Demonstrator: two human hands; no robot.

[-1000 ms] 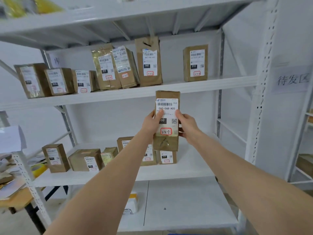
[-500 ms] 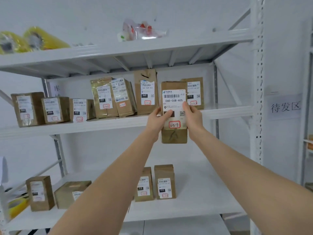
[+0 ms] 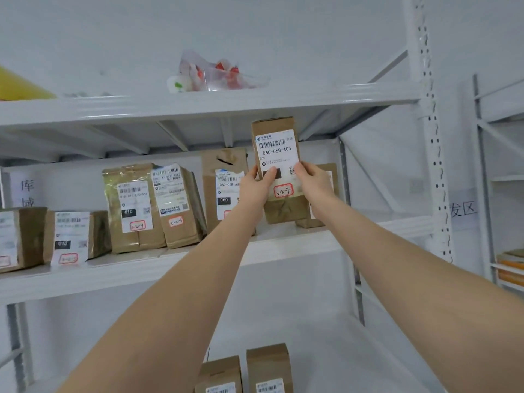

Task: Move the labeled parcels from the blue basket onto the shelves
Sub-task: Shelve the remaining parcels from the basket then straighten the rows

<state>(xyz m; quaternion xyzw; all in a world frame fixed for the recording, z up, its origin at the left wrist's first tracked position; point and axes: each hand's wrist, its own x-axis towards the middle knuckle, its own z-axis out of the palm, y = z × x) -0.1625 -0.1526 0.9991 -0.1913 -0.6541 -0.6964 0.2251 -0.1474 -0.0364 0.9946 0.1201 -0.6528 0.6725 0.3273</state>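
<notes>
I hold a tall brown labeled parcel [image 3: 279, 154] upright with both hands, its white label reading 060-06B-A05 facing me. My left hand [image 3: 256, 185] grips its left edge and my right hand [image 3: 313, 184] grips its right edge. The parcel's base sits at the level of the middle shelf [image 3: 368, 231], between a brown 060 parcel [image 3: 224, 180] on the left and another parcel [image 3: 330, 174] partly hidden behind my right hand. I cannot tell whether it rests on the shelf board. The blue basket is out of view.
Several more labeled parcels [image 3: 133, 208] stand along the middle shelf to the left. Two parcels [image 3: 268, 370] stand on the lower shelf. A clear bag of small items [image 3: 215, 75] lies on the top shelf. A white upright post [image 3: 431, 165] bounds the right side.
Both hands raised the parcel from in front of the lower shelf up to the middle shelf and moved it in between the standing parcels. My view tilted upward.
</notes>
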